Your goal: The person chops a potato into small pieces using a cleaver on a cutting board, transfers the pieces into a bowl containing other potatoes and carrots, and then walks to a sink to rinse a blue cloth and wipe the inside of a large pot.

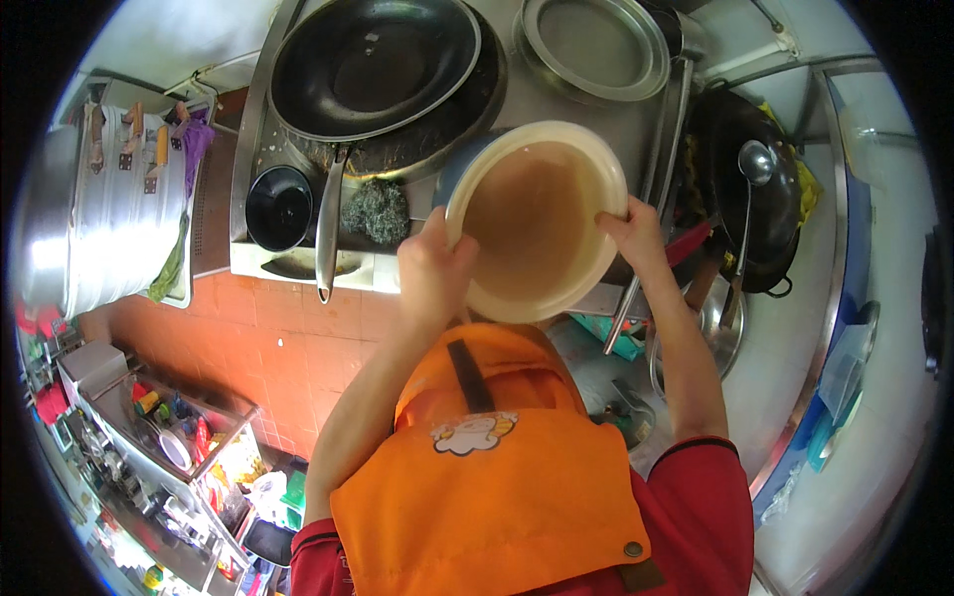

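Observation:
A round pale basin [533, 223] of cloudy brown liquid is held between my two hands, in front of my orange apron. My left hand [436, 268] grips its left rim, thumb on the near edge. On the opposite rim, my right hand [633, 232] has its thumb over the edge and its fingers hidden behind the wall. Beyond the basin lies a steel stove top [514, 100]. A black frying pan [373, 71] rests there with its metal handle pointing towards me. Left of my left hand are a dark metal scouring pad [375, 211] and a black bowl [279, 208].
A round metal pan [596, 45] sits at the back right of the stove. Right of it are a black wok [745, 186] and a steel ladle [756, 164]. Stacked metal steamers or pots [123, 212] stand at left. Below is an orange tiled floor [298, 350].

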Demonstrator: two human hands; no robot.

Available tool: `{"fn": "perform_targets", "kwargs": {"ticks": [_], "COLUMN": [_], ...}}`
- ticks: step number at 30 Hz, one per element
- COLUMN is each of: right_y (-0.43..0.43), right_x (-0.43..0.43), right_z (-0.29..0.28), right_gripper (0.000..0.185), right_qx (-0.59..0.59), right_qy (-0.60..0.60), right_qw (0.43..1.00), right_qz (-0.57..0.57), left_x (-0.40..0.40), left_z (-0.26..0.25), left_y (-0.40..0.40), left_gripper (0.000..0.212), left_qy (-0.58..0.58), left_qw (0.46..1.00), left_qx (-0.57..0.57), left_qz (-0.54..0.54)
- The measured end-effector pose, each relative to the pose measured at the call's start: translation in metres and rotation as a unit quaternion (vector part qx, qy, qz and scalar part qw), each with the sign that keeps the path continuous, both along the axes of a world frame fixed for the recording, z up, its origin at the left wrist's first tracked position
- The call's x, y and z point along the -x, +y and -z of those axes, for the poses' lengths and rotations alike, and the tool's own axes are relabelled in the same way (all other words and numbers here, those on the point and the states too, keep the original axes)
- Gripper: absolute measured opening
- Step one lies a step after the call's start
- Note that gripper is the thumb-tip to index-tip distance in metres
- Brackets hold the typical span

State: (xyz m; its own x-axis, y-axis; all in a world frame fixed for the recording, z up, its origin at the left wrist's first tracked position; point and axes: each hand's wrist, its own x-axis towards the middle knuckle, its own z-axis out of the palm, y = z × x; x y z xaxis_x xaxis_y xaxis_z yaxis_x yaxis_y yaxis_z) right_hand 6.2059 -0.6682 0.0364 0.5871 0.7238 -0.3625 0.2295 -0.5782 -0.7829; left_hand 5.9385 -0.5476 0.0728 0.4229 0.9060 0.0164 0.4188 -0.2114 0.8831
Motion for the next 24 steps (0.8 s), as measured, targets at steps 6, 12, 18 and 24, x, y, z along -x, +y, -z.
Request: {"fn": "perform_targets", "kwargs": {"ticks": [6,12,18,24], "right_y": [0.019,0.028,0.04,0.058], "right_x": [-0.022,-0.034,-0.036,-0.031], "right_z": [0.002,0.024,0.041,0.052], "right_gripper": [0.031,0.035,0.032,0.027], "right_qx": [-0.037,-0.113,-0.193,-0.283], "right_qy": [0.245,0.195,0.241,0.275], "right_qw": [0.963,0.965,0.926,0.881], "right_qz": [0.103,0.136,0.218,0.26], "left_x": [-0.028,-0.051,-0.067,-0.071], "left_z": [-0.021,-0.012,0.0,0.01], "left_y": [0.031,0.062,0.08,0.085], "left_gripper": [0.011,0.014,0.017,0.02], "left_qy": [0.026,0.008,-0.009,0.013], "left_qw": [0.987,0.964,0.937,0.908], "left_qx": [-0.135,-0.235,-0.305,-0.369], "left_qz": [0.083,0.122,0.171,0.197]}}
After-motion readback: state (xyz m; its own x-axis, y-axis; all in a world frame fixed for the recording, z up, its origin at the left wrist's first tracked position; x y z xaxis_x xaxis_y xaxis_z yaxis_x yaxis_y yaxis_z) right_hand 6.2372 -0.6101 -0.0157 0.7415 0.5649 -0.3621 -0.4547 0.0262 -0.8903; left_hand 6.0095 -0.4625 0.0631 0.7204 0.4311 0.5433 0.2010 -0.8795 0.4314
